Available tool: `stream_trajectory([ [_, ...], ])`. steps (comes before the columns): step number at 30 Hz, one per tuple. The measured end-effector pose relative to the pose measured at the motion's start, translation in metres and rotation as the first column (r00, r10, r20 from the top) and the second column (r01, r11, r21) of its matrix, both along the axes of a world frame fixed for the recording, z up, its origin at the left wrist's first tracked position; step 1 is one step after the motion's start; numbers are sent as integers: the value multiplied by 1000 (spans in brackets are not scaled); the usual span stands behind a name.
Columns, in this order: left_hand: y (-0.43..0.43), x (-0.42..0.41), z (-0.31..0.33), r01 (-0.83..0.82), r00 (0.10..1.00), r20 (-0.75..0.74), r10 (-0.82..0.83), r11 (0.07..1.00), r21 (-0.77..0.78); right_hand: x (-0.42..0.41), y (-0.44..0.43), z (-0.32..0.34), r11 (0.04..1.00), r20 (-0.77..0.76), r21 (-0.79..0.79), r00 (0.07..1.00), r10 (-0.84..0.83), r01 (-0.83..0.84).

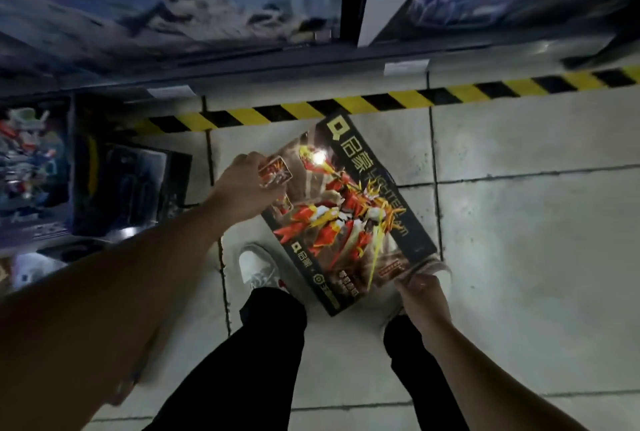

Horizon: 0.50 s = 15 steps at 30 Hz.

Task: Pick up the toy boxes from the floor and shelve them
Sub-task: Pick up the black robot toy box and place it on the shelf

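Both hands on the red-robot box, over the floor tiles!

The left hand (247,184) curls its fingers over the box's (346,215) far left edge, and the right hand (420,290) pinches the near right corner, thumb on top. So it is a two-handed grasp, with the box turned at a slant between them. It looks lifted clear of the floor (536,240), though from this steep angle that is hard to be sure of. Its near edge covers the right foot, and a white shoe (258,269) shows just beside its left side. Beyond it, yellow-and-black tape (381,101) runs along the foot of the shelf (311,63). More boxes (31,167) sit on the low shelf at left, blurred.
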<state>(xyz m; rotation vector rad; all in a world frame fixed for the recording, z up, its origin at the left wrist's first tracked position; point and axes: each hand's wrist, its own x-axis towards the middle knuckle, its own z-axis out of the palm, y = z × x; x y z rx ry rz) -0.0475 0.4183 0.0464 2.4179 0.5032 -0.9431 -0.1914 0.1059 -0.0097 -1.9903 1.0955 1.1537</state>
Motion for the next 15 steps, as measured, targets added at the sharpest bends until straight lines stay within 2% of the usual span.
stream_trajectory([
  [2, 2, 4, -30, 9, 1000, 10, -9, 1000, 15, -20, -6, -38, 997, -52, 2, 996, -75, 75],
  [7, 2, 15, -89, 51, 999, -6, -51, 998, 41, -27, 6, -58, 946, -107, 34, 943, -316, 322],
  [12, 3, 35, -133, 49, 998, -35, -48, 998, 36, -37, 5, -107, 818, -95, 71, 820, -564, 571],
  [15, 2, 46, -158, 27, 994, -103, -27, 1000, 1, -33, 6, -122, 713, -121, 167, 732, -670, 681],
])
